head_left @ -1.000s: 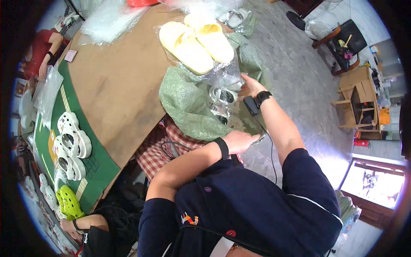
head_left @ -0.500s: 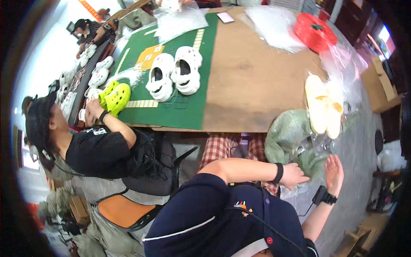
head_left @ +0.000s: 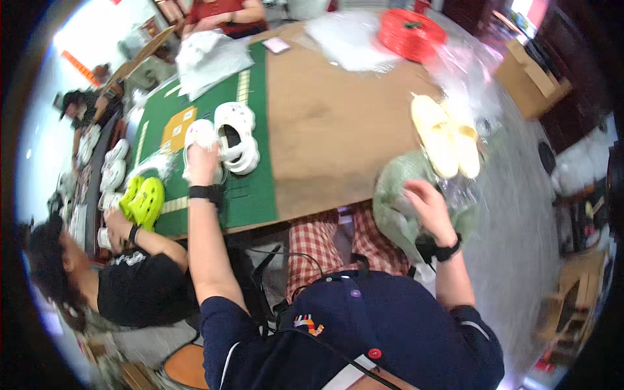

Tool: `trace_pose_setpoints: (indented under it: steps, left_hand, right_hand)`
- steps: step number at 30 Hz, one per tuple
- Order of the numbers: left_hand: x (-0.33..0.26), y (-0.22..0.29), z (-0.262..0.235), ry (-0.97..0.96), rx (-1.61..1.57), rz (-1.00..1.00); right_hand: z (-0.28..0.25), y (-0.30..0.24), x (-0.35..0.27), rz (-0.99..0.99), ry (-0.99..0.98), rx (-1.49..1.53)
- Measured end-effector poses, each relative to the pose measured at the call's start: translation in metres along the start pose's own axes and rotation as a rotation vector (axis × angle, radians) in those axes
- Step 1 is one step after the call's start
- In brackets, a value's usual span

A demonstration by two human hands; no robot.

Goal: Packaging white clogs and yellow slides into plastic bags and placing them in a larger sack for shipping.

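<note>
brown table with green mat | left hand fingers clamped on white clog | right hand fingers apart on green bag

Small shoe-packing workshop. Long table with brown board top and green mat; white clogs just beyond the left hand, green clogs to its left by a seated co-worker. Yellow clogs and a green sack near the right hand. Plastic bags and red twine spool at far end. More white clogs stacked far left.
</note>
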State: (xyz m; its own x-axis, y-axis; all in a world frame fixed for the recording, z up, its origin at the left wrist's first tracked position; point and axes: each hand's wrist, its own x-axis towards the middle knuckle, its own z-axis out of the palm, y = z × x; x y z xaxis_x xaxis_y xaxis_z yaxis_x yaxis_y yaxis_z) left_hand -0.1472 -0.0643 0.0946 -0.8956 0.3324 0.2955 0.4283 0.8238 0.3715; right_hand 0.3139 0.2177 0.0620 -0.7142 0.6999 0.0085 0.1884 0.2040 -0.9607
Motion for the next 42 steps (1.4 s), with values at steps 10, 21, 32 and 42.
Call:
trace_pose_setpoints:
  steps: [10,21,32,42]
  left_hand:
    - [0.047,-0.062,0.043,-0.380,0.382,0.038]
    - [-0.078,0.190,0.043,-0.275,-0.019,0.153]
    - [-0.121,0.232,0.034,-0.473,-0.009,0.287]
    - [-0.158,0.121,0.064,-0.296,-0.541,0.261]
  right_hand:
    - [0.044,0.025,-0.020,-0.353,0.036,-0.507]
    - [0.036,-0.007,0.010,-0.390,0.087,-0.401]
    - [0.081,-0.021,0.087,-0.491,-0.063,-0.758]
    - [0.111,-0.050,0.092,-0.523,-0.177,-0.820]
